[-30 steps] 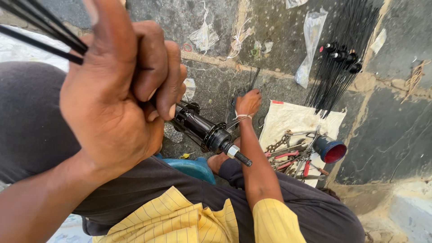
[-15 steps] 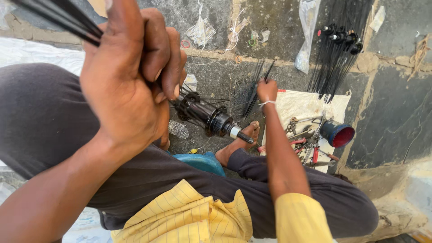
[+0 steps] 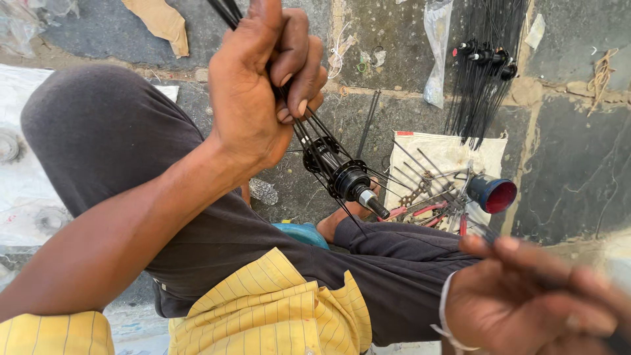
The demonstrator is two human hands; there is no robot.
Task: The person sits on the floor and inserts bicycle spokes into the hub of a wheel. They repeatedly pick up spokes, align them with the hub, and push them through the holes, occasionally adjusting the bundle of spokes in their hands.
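Nearest to me, my right hand [image 3: 526,299] sits low at the frame's right corner, blurred and soft-edged; the fingers curl inward, but I cannot tell whether they pinch anything. A thin pale band rings its wrist. Below lie the yellow checked shirt cuffs [image 3: 263,312] and the dark grey cloth of my trousers [image 3: 98,138], matte and creased over a bent knee.

Higher up, my left hand [image 3: 263,85] is pressed together into a fist around a bundle of thin black spokes [image 3: 309,135], straight, wiry and smooth. They run down from the fist to a black metal wheel hub [image 3: 342,174], a short cylinder with round flanges and a ribbed silvery axle end, hanging in the air above my bare foot [image 3: 345,217], beside a blue rounded thing [image 3: 302,231].

Beyond the hub, a pale woven sack cloth [image 3: 453,154] lies flat on the stone floor [image 3: 578,164], strewn with loose spokes, red-handled pliers [image 3: 420,212] and a dark blue cup with a red inside [image 3: 496,194].

Farther off, a sheaf of long black spokes with knobbed ends [image 3: 483,79] lies on the rough grey slabs beside a crumpled clear plastic bag [image 3: 437,46], and a torn scrap of brown card [image 3: 161,23] rests at the top left.
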